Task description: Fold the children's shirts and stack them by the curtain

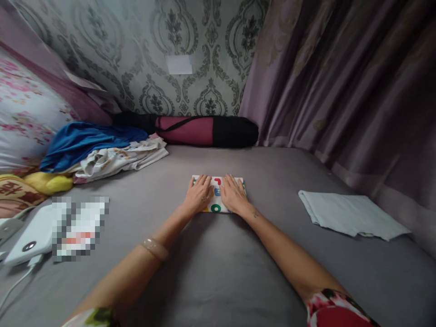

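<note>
A flat white rectangle with bright coloured letters, which looks like folded cloth (215, 208), lies on the grey sheet in front of me. Across its left half rests my left hand (199, 194), fingers stretched out and pointing away from me. My right hand (233, 194) lies flat on the right half in the same way. Between the two hands, a strip with red, blue and green letters shows. The hands cover much of the rest. Whether the piece is cloth or another thin material, I cannot tell for sure.
A folded pale cloth (350, 213) lies to the right. On the left are a white power bank (37, 236) with a cable, a blurred packet (81, 229) and a heap of blue cloth (88, 141). A maroon-and-black roll bag (190, 131) lies along the wall.
</note>
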The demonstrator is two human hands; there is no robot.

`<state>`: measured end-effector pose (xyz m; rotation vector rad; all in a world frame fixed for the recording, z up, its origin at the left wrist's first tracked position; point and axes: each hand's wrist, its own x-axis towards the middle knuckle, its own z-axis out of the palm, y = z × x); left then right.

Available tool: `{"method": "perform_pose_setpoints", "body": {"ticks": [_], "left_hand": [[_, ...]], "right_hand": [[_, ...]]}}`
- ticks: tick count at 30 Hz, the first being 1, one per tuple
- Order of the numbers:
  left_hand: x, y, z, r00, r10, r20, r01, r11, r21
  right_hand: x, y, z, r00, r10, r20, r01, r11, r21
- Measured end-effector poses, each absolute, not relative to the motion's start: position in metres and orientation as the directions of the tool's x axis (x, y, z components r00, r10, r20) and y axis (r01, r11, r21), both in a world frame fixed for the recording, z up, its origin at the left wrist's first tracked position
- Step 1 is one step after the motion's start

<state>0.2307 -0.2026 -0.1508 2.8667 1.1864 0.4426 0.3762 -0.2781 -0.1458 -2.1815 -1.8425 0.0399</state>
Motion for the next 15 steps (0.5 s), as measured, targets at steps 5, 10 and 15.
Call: {"method": "perform_pose_setpoints", "body": {"ticks": [5, 10, 15], "left_hand": [[0.247, -0.203, -0.169, 0.645, 0.725, 0.242, 0.724, -0.681, 0.110], [0.247, -0.200, -0.176, 0.675, 0.720, 0.160, 0.715, -0.692, 0.095], [0.248, -0.197, -0.170, 0.616, 0.757, 0.216, 0.750, -0.648, 0.132]], "right_hand": [[0.366, -0.268, -0.160, 0.164, 0.968, 0.189, 0.966, -0.118, -0.230], [0.368, -0.267, -0.165, 0.155, 0.981, 0.118, 0.964, -0.124, -0.235], [0.362, -0.259, -0.158, 0.159, 0.979, 0.131, 0.964, -0.125, -0.233]]}}
